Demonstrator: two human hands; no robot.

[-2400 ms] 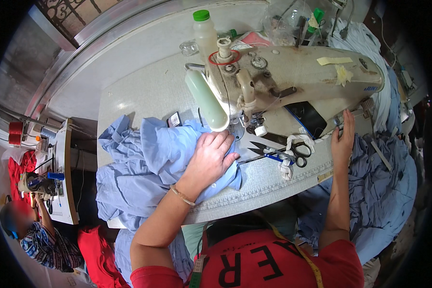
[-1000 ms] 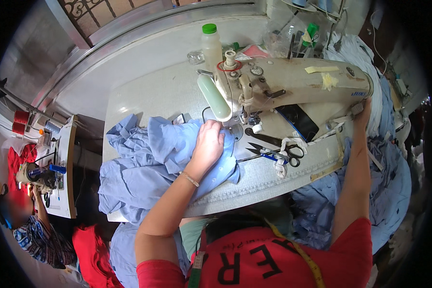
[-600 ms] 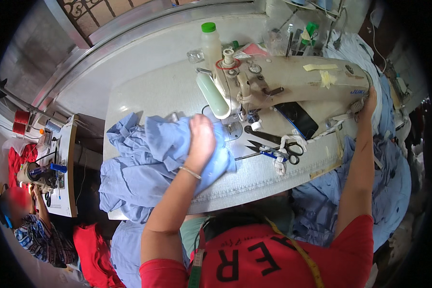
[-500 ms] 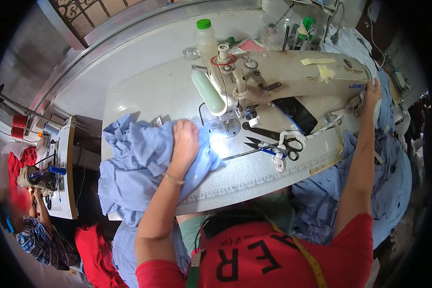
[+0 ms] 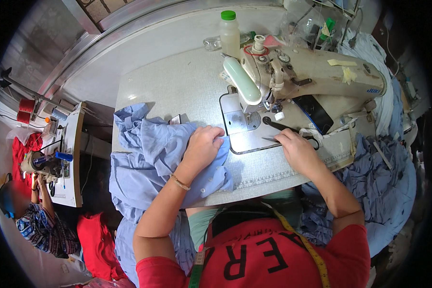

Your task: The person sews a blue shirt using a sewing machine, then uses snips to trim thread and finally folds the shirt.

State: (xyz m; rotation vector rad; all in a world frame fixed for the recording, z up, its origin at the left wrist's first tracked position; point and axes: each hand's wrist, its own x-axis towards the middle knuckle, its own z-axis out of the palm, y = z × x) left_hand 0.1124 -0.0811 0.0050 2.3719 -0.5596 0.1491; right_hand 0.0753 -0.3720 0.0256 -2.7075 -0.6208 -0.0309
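Note:
My left hand (image 5: 205, 146) is closed on the edge of a light blue shirt (image 5: 153, 144), bunched on the left of the sewing table (image 5: 177, 77). Small buttons show along the cloth by its lower edge. My right hand (image 5: 297, 151) reaches over the table in front of the machine, its fingers closed on scissors (image 5: 270, 139). Their pointed tip shows left of the fingertips, and most of them is hidden under the hand. Behind it lies a dark, long-handled tool (image 5: 273, 124). The sewing machine (image 5: 317, 72) stands just beyond both hands.
A dark phone (image 5: 314, 114) lies under the machine arm. A green-capped bottle (image 5: 229, 36) and a clear bottle (image 5: 212, 44) stand and lie behind. More blue garments (image 5: 384, 192) are piled at right. At far left, a person (image 5: 38, 225) works at another machine.
My right hand has left the right end of the machine and come down to the scissors in front. My left hand has shifted to the shirt's right edge. The view has also shifted.

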